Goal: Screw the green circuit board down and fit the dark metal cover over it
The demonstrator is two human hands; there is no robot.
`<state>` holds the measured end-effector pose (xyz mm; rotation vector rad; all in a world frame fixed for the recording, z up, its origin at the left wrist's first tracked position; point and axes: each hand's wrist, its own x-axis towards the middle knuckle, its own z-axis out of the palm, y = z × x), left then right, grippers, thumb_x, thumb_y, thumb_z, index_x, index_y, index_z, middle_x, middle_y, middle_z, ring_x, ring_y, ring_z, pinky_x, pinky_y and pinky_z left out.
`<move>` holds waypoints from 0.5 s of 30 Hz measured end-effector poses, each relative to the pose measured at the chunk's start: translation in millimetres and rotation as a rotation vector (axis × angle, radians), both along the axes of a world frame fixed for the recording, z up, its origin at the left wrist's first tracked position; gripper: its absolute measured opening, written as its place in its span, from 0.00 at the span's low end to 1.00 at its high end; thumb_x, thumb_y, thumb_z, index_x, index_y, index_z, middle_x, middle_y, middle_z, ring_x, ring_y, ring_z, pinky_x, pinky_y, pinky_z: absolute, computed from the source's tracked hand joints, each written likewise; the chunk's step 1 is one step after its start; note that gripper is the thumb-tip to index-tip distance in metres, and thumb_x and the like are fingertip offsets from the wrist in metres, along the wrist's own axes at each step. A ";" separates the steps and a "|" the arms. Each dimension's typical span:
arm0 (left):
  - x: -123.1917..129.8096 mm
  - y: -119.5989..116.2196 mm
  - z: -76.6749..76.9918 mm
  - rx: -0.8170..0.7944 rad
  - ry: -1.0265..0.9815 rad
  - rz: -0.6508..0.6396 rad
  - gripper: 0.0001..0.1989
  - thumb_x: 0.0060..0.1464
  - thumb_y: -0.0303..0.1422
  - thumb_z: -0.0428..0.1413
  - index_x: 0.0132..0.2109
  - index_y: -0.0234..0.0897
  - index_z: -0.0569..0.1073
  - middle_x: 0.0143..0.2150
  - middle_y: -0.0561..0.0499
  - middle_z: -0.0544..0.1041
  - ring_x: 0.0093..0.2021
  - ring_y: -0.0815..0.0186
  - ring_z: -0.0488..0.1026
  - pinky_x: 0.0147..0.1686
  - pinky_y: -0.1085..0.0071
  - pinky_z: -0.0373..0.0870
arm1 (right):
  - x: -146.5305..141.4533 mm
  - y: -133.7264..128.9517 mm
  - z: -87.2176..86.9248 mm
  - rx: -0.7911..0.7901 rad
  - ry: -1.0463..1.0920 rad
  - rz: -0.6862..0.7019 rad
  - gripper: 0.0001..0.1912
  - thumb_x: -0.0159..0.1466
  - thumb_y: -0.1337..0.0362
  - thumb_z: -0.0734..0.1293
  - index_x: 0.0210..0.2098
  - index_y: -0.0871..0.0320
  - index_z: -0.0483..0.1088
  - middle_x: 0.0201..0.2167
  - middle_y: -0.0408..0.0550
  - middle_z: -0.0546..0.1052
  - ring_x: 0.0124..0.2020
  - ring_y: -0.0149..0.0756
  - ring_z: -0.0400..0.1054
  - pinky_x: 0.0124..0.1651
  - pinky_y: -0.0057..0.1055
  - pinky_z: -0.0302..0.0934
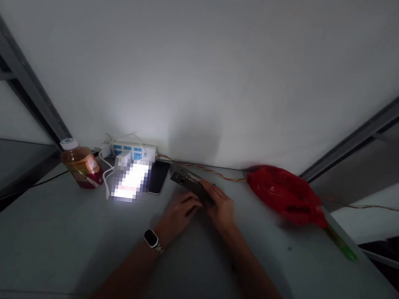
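A dark, flat, box-shaped device (185,179) is tilted above the table in front of me; a small dark opening shows on its visible side. My right hand (220,206) is closed round its right end, fingers lying over the top edge. At the near side, my left hand (179,211) has its fingers curled against the device, and the fingertips are partly hidden. That wrist wears a smartwatch (151,238) with a dark screen. Dim light and blur hide the device's finer details.
Left of the device lie a dark phone (158,177) and a bright, pixelated screen (130,182). Behind them is a white power strip (151,153) with cables. A capped drink bottle (83,164) stands far left, a red plastic bag (284,194) right. A twisted wire (214,172) runs along the wall.
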<state>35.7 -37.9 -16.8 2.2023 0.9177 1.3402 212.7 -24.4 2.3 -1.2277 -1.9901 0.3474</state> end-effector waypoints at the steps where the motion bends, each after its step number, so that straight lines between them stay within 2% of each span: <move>1: 1.2 -1.7 1.0 0.020 -0.007 -0.012 0.09 0.61 0.24 0.54 0.42 0.40 0.77 0.42 0.48 0.76 0.44 0.66 0.75 0.46 0.68 0.74 | -0.6 1.6 -1.9 0.016 -0.029 0.002 0.28 0.65 0.70 0.62 0.63 0.44 0.65 0.61 0.41 0.71 0.61 0.41 0.66 0.63 0.44 0.61; 4: 3.3 -4.1 3.8 0.052 -0.047 -0.017 0.07 0.62 0.26 0.54 0.43 0.40 0.77 0.41 0.48 0.77 0.43 0.67 0.75 0.45 0.70 0.74 | -1.2 5.6 -8.6 0.050 -0.111 -0.004 0.28 0.65 0.70 0.63 0.62 0.43 0.65 0.61 0.41 0.71 0.62 0.43 0.64 0.62 0.44 0.62; 7: 2.8 -2.4 5.0 0.064 -0.102 0.037 0.06 0.63 0.29 0.55 0.42 0.39 0.77 0.40 0.48 0.78 0.42 0.67 0.76 0.44 0.69 0.75 | -0.1 7.1 -14.1 0.054 -0.188 -0.009 0.28 0.65 0.71 0.63 0.62 0.43 0.66 0.62 0.41 0.71 0.63 0.44 0.63 0.61 0.45 0.63; 15: 0.1 3.3 5.0 0.036 -0.153 0.143 0.06 0.62 0.31 0.55 0.42 0.39 0.78 0.40 0.48 0.80 0.41 0.65 0.78 0.46 0.67 0.77 | 6.0 2.2 -15.0 0.027 -0.299 0.033 0.38 0.59 0.79 0.61 0.64 0.43 0.62 0.65 0.42 0.67 0.67 0.43 0.58 0.66 0.51 0.56</move>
